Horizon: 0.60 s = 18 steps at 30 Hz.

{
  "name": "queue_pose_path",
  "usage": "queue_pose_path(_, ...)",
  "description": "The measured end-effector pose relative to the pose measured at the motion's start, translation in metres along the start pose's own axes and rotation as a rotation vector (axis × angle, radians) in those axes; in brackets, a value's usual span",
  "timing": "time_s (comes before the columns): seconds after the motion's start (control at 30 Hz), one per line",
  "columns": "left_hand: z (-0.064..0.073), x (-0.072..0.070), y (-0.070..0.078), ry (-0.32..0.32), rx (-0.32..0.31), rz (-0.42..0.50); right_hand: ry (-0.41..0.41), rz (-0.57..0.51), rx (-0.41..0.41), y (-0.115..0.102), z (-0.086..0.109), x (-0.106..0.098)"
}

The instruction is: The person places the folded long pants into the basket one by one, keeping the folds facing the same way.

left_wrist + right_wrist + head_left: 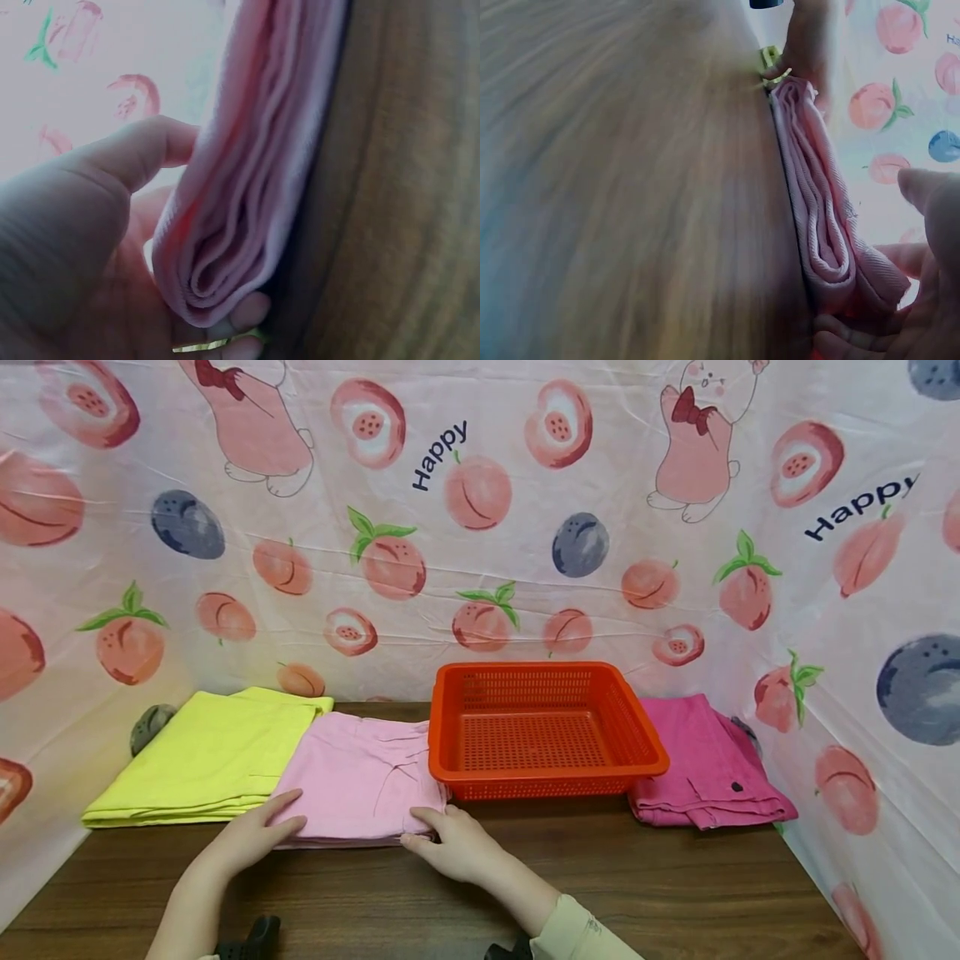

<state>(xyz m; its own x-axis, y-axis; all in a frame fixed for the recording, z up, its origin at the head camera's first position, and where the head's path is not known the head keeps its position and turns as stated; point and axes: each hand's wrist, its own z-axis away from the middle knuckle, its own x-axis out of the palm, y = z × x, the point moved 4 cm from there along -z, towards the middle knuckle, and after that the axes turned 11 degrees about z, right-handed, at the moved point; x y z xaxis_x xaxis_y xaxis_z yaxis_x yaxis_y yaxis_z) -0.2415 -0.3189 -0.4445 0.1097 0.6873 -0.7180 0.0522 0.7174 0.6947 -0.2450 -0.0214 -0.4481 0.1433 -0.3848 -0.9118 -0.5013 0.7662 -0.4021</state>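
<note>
A folded light pink garment lies on the wooden table in several layers. My left hand grips its left end; in the left wrist view the thumb touches the top while fingertips curl beneath the fold. At the other end is my right hand, holding the near right corner. In the right wrist view its fingers curl round the layered end, and the thumb stands apart from the cloth. Part of the garment's far right side is hidden by the basket.
An orange-red plastic basket stands right of the pink garment, with nothing inside. Folded yellow cloth lies at the left, against the pink one. A folded magenta garment with a dark button lies at the right. Fruit-printed fabric encloses the table.
</note>
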Motion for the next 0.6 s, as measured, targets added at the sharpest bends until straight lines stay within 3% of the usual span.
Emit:
queue_pose_path(0.2, -0.002, -0.004, -0.001, -0.048, -0.035, 0.095, 0.046, -0.070, 0.068, 0.000, -0.008, 0.000)
queue_pose_path(0.47, -0.004, -0.004, -0.007, -0.109, -0.165, 0.293, 0.058, -0.156, 0.104, -0.001, -0.017, 0.005)
queue_pose_path(0.6, -0.006, -0.004, -0.010, -0.095, -0.156, 0.309, 0.090, -0.214, 0.129, -0.002, -0.019, 0.006)
